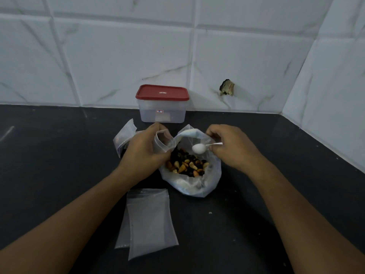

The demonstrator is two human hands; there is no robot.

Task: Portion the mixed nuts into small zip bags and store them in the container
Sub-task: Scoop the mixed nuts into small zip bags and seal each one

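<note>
Hiding spoon handle (216, 143) partly: right hand (230, 150).

Left hand (145, 150), right hand (235, 149), seemingly bare

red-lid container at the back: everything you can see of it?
The container is a rectangular tub of translucent plastic, upright at the back of the dark counter, close to the tiled wall. Its red lid sits on top, closed, with a small pale label. A red-edged sticker is on the front side. Contents cannot be made out. Only the counter touches it.
</note>
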